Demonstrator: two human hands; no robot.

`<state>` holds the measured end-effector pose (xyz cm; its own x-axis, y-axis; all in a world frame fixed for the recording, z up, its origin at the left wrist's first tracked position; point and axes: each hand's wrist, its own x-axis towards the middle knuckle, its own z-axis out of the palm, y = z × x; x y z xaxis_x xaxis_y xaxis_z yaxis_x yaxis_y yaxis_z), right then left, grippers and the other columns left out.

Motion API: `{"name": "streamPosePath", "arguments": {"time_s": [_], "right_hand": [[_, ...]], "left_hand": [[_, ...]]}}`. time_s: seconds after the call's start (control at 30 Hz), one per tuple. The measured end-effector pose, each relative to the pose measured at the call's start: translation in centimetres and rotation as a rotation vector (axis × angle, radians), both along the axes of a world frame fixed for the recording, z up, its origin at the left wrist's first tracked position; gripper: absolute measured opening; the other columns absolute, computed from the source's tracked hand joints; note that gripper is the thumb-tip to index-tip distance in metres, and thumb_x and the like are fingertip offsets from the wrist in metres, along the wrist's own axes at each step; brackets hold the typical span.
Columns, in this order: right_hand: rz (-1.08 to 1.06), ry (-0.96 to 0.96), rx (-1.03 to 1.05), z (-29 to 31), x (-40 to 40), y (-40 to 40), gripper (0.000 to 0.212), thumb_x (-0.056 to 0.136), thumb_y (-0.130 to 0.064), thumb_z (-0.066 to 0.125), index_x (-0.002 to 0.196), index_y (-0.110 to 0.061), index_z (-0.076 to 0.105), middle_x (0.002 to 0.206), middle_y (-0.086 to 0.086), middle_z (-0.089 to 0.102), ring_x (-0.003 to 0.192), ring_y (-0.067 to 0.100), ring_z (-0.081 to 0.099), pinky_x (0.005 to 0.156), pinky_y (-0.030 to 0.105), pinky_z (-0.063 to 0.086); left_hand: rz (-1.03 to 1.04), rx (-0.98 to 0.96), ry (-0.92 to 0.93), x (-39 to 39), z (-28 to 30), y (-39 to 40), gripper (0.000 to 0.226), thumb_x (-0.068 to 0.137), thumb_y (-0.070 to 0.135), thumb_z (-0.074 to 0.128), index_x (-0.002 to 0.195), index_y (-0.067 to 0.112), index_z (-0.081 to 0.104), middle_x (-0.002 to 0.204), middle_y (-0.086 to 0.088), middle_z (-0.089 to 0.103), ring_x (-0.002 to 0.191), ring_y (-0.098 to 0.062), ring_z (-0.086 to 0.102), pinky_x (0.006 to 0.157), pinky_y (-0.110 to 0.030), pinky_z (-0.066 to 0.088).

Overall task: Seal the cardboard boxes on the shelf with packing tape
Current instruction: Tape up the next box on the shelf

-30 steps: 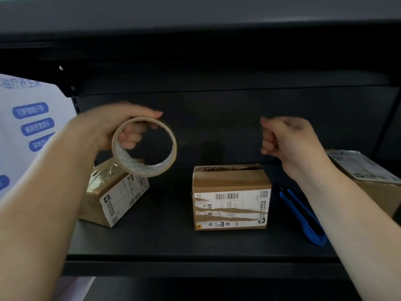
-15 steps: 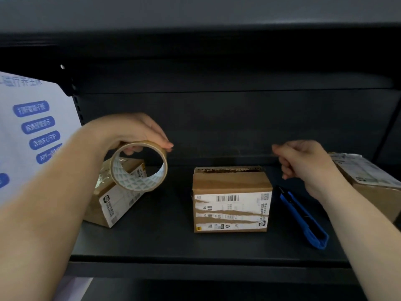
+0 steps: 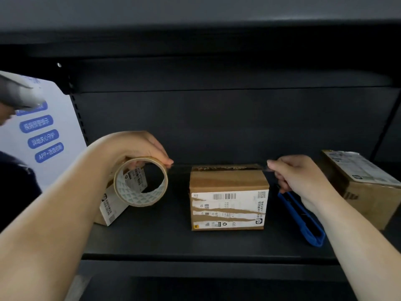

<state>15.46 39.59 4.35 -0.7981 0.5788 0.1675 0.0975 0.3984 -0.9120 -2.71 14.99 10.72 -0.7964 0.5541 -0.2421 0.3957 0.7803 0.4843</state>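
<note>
On the shelf (image 3: 165, 240): three boxes, one knife and one roll, with two hands above them.
Left hand (image 3: 132, 148): its fingers curl over the top of the tape roll (image 3: 141, 182) and grip it, held up in front of the left box (image 3: 112, 205).
Right hand (image 3: 301, 177): its fingers pinch the free end of the tape strip (image 3: 219, 165), just right of the middle box's far corner.
Strip: clear, stretched level from roll to right hand, running over the far top edge of the middle box (image 3: 227, 198); whether it touches the cardboard cannot be told.
Middle box: stands square in the centre, torn label on its front, flaps closed, no fresh tape seen pressed on its top.
Right box (image 3: 360, 185): well apart on the right, label on top, glossy there; whether it is sealed cannot be told.
Knife (image 3: 303, 220): one blue cutter, lying just right of the middle box, partly under the right forearm.
Progress: judged early; the strip is drawn out but not yet laid, pressed or cut.
Left to do: likely lay and cut this strip, then see to the other boxes.
</note>
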Motion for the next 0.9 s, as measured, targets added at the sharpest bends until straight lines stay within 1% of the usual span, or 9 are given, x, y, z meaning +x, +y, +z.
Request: {"name": "streamPosePath", "arguments": {"time_s": [0.13, 0.3, 0.4, 0.47, 0.53, 0.6, 0.77, 0.83, 0.9], "right_hand": [[-0.013, -0.019, 0.014, -0.7, 0.0, 0.1, 0.028, 0.091, -0.020, 0.055, 0.070, -0.001, 0.059, 0.052, 0.002, 0.041, 0.051, 0.015, 0.043, 0.052, 0.028, 0.045], [-0.006, -0.018, -0.020, -1.8, 0.1, 0.0, 0.031, 0.090, -0.021, 0.055, 0.065, -0.005, 0.054, 0.052, 0.005, 0.042, 0.052, 0.017, 0.044, 0.052, 0.029, 0.043], [-0.008, 0.024, -0.083, -2.9, 0.1, -0.2, 0.030, 0.091, -0.021, 0.054, 0.070, 0.001, 0.055, 0.057, 0.011, 0.042, 0.051, 0.018, 0.044, 0.048, 0.027, 0.043], [-0.023, 0.065, -0.155, -4.0, -0.1, -0.4, 0.033, 0.091, -0.021, 0.054, 0.075, 0.008, 0.056, 0.062, 0.015, 0.046, 0.053, 0.021, 0.046, 0.047, 0.027, 0.043], [-0.038, 0.125, -0.258, -5.0, -0.3, -0.7, 0.033, 0.091, -0.022, 0.054, 0.077, 0.008, 0.057, 0.069, 0.019, 0.051, 0.060, 0.027, 0.049, 0.049, 0.029, 0.042], [-0.038, 0.187, -0.366, -5.6, -0.3, -1.3, 0.033, 0.092, -0.022, 0.054, 0.077, 0.007, 0.057, 0.072, 0.022, 0.055, 0.065, 0.029, 0.053, 0.055, 0.031, 0.044], [-0.108, 0.256, -0.566, -5.9, -0.4, -3.1, 0.022, 0.092, -0.023, 0.054, 0.076, -0.011, 0.063, 0.075, 0.009, 0.070, 0.076, 0.022, 0.067, 0.074, 0.037, 0.052], [-0.118, 0.266, -0.598, -6.0, -0.5, -3.4, 0.021, 0.092, -0.025, 0.055, 0.079, -0.011, 0.063, 0.080, 0.011, 0.071, 0.082, 0.025, 0.067, 0.081, 0.040, 0.051], [-0.137, 0.259, -0.595, -6.3, -0.5, -3.5, 0.025, 0.092, -0.024, 0.055, 0.079, -0.004, 0.062, 0.081, 0.013, 0.072, 0.079, 0.025, 0.067, 0.078, 0.039, 0.051]], "left_hand": [[0.001, 0.000, -0.008, 0.2, -0.9, -0.2, 0.012, 0.075, 0.041, 0.071, 0.071, 0.031, 0.076, 0.081, 0.002, 0.069, 0.085, -0.023, 0.061, 0.063, -0.029, 0.048], [0.006, -0.007, -0.026, 0.3, -2.3, -0.3, 0.012, 0.077, 0.042, 0.069, 0.069, 0.035, 0.075, 0.063, 0.018, 0.067, 0.082, -0.014, 0.061, 0.062, -0.027, 0.047], [0.003, 0.001, -0.063, 0.4, -3.2, -0.4, 0.014, 0.078, 0.043, 0.067, 0.074, 0.033, 0.075, 0.079, 0.012, 0.070, 0.085, -0.013, 0.061, 0.061, -0.026, 0.047], [0.016, 0.014, -0.114, 0.7, -4.0, -0.5, 0.016, 0.079, 0.042, 0.067, 0.078, 0.029, 0.076, 0.075, 0.005, 0.065, 0.070, -0.011, 0.058, 0.051, -0.021, 0.043], [0.029, 0.057, -0.144, 0.9, -4.6, -0.4, 0.017, 0.079, 0.038, 0.068, 0.081, 0.024, 0.076, 0.056, 0.002, 0.052, 0.047, -0.008, 0.046, 0.041, -0.019, 0.036], [0.039, 0.100, -0.147, 1.1, -5.2, -0.4, 0.017, 0.080, 0.035, 0.068, 0.084, 0.020, 0.075, 0.047, 0.003, 0.045, 0.038, -0.006, 0.038, 0.038, -0.019, 0.032], [0.035, 0.092, -0.094, 1.8, -5.2, 0.1, 0.014, 0.079, 0.038, 0.069, 0.083, 0.025, 0.075, 0.044, 0.008, 0.048, 0.043, -0.007, 0.042, 0.040, -0.018, 0.034], [0.035, 0.064, -0.060, 2.1, -5.1, 0.6, 0.013, 0.077, 0.039, 0.070, 0.083, 0.027, 0.074, 0.041, 0.011, 0.051, 0.049, -0.008, 0.047, 0.044, -0.019, 0.037], [0.019, 0.040, -0.039, 2.4, -5.0, 1.1, 0.011, 0.077, 0.038, 0.070, 0.084, 0.029, 0.072, 0.045, 0.011, 0.054, 0.054, -0.010, 0.050, 0.047, -0.021, 0.040]]}}
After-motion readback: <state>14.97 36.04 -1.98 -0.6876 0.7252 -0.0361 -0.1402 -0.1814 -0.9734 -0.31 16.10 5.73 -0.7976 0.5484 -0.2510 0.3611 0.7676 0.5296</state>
